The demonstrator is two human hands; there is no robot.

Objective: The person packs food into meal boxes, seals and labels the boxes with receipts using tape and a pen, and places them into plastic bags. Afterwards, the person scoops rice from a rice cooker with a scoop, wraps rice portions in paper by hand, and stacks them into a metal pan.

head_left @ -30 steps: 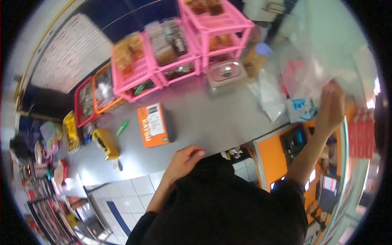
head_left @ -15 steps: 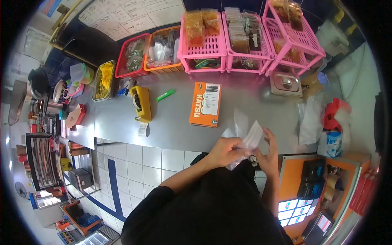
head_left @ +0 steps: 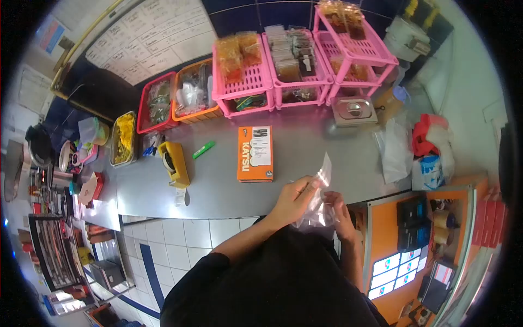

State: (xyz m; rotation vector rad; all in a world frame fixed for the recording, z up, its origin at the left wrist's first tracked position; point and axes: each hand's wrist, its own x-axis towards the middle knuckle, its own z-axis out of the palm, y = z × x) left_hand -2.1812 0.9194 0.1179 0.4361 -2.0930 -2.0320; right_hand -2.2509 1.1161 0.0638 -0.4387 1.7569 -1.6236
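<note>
A clear plastic bag (head_left: 318, 210) hangs between my hands at the counter's front edge. My left hand (head_left: 297, 197) pinches its upper part, with one corner sticking up above the fingers. On the bag's right side is my right hand (head_left: 341, 215), its fingers curled against the plastic. Just beyond my left hand, an orange KATSU box (head_left: 255, 154) with a white label lies on the metal counter (head_left: 218, 191). Left of the box are a green marker (head_left: 204, 150) and a yellow tape dispenser (head_left: 175, 164).
Pink racks (head_left: 242, 90) with packets stand at the back, beside orange (head_left: 197, 115) and red baskets (head_left: 143, 111). A lidded metal container (head_left: 354, 111) and white plastic bags (head_left: 395, 150) are on the right. A yellow-filled tray (head_left: 124, 139) sits left.
Since a second ago, my right hand has come from the far right to meet my left at the front edge, with the clear bag between them. The bag now hangs lower and more spread.
</note>
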